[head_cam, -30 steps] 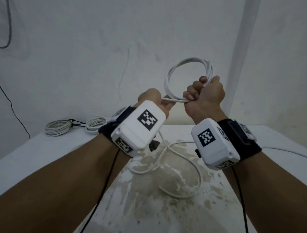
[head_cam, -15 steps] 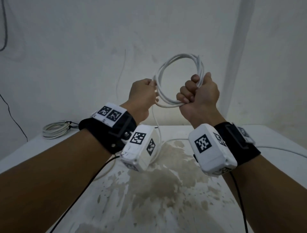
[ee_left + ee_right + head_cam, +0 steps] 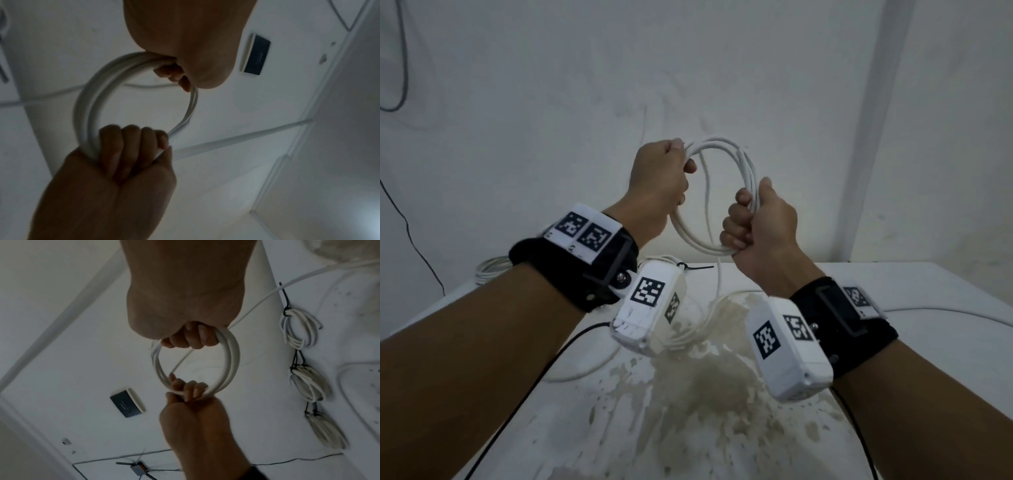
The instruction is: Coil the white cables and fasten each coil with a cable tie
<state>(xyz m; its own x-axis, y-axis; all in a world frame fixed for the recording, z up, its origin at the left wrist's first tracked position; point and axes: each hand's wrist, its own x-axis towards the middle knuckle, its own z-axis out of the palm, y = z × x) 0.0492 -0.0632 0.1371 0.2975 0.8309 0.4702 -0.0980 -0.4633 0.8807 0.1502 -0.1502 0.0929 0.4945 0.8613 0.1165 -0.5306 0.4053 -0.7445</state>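
Note:
A white cable coil (image 3: 748, 171) of several loops is held in the air above the table between both hands. My left hand (image 3: 661, 181) grips its upper left part, fingers curled round the loops. My right hand (image 3: 756, 222) is a fist round its lower right part. A loose tail (image 3: 717, 281) drops from the coil to the table. In the left wrist view the coil (image 3: 86, 100) runs from my left hand (image 3: 176, 74) down to my right hand (image 3: 131, 146). The right wrist view shows the coil (image 3: 228, 353) with my right hand (image 3: 191, 335) above and my left hand (image 3: 191, 391) below.
The stained white table (image 3: 893, 284) lies below my hands. Three finished coils (image 3: 298, 327) with black ties lie along its far left, one coil (image 3: 489, 270) peeping out behind my left wrist. A black cable tie (image 3: 695, 268) and another white cable (image 3: 945, 310) lie on the table.
My left hand has gone from pinching the cable at the coil's bottom up to its upper left, laying on another loop. The coil and my right hand have come lower.

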